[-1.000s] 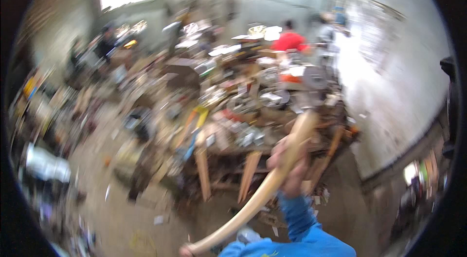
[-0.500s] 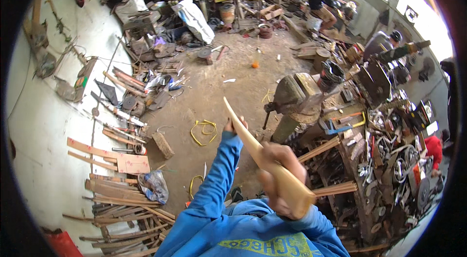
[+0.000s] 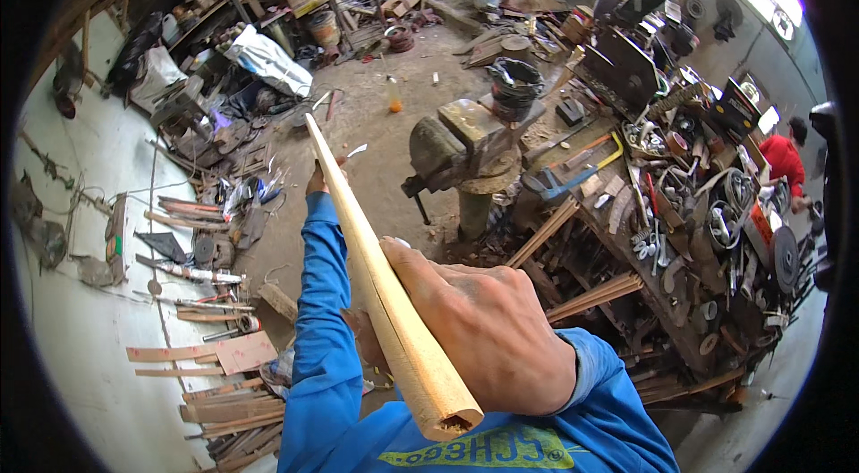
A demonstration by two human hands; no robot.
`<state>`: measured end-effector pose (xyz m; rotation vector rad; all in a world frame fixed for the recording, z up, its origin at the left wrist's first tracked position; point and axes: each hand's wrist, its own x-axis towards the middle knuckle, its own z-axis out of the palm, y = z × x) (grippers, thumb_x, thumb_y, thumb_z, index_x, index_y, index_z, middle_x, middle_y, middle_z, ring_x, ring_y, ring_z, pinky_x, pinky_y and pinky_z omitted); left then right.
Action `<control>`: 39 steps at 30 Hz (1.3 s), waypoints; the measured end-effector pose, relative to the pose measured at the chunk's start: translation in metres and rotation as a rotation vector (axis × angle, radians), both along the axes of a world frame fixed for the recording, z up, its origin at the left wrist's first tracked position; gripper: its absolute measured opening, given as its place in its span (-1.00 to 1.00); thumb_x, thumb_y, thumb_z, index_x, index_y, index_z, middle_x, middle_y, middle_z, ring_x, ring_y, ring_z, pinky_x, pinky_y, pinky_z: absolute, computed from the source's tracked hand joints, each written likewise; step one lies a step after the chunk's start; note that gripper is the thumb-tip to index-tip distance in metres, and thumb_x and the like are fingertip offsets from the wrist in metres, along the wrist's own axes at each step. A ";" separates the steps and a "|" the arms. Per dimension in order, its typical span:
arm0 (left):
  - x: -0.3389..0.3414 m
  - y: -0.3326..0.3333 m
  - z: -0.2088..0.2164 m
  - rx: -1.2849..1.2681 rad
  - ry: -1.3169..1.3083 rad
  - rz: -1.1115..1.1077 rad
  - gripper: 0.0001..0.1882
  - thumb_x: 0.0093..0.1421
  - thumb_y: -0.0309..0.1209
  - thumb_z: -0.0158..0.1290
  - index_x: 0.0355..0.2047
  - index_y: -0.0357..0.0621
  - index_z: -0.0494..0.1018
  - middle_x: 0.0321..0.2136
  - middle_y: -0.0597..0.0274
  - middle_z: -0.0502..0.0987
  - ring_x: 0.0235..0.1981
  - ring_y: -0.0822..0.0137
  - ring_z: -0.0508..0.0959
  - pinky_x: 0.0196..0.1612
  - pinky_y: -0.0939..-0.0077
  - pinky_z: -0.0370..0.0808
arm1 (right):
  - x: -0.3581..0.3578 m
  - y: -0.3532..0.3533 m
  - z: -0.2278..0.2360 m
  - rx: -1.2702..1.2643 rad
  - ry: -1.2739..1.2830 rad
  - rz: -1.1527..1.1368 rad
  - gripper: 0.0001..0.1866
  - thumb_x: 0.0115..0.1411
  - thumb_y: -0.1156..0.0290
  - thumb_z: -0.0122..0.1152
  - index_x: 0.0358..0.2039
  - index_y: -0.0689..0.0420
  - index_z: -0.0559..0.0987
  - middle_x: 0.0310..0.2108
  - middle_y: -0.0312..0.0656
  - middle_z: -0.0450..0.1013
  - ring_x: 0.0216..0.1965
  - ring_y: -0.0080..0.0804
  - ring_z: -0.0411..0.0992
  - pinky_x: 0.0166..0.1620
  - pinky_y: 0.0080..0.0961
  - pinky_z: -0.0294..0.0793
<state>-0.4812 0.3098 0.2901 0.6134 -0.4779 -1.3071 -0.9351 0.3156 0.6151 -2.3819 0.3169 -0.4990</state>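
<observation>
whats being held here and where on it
A long wooden handle: the right hand grips its thick near end, the left hand holds it near the thin far tip.

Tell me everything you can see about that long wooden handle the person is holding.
The wooden handle is a long, pale, bare shaft, smooth and slightly curved, like unfinished light wood. It is thick at the near butt end, whose cut face looks rough with a small hollow, and tapers to a slim far tip. It slants from lower right, near the person's chest, up and left over the workshop floor. The right hand wraps it near the thick end; the left hand, on the outstretched blue-sleeved arm, holds it close to the tip.
</observation>
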 end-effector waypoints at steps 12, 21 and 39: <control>0.035 -0.115 -0.041 0.312 -0.338 0.504 -0.31 0.26 0.26 -0.15 -0.16 -0.18 0.53 -0.34 0.18 0.58 -0.42 0.33 0.53 -0.34 0.46 0.48 | 0.027 -0.061 0.003 -0.028 -0.088 -0.082 -0.51 0.04 0.35 0.18 -0.10 0.43 0.32 -0.56 0.09 0.48 -0.54 0.01 0.53 -0.53 -0.22 0.48; 0.143 -0.177 -0.029 0.317 -0.231 0.332 -0.37 0.25 0.16 -0.12 -0.10 -0.21 0.47 -0.44 0.16 0.50 -0.54 0.28 0.45 -0.45 0.38 0.42 | 0.149 -0.067 -0.010 -0.091 -0.033 -0.200 -0.53 0.01 0.42 0.15 -0.15 0.49 0.29 -0.57 0.11 0.48 -0.49 0.03 0.53 -0.48 -0.22 0.51; 0.280 -0.235 0.053 0.251 -0.112 0.028 -0.44 0.35 0.08 -0.24 -0.23 -0.20 0.45 -0.61 0.22 0.43 -0.66 0.34 0.41 -0.56 0.45 0.41 | 0.386 -0.059 0.000 -0.092 -0.093 -0.431 -0.40 0.16 0.23 0.20 0.00 0.51 0.30 -0.47 0.19 0.49 -0.38 0.10 0.54 -0.39 -0.20 0.54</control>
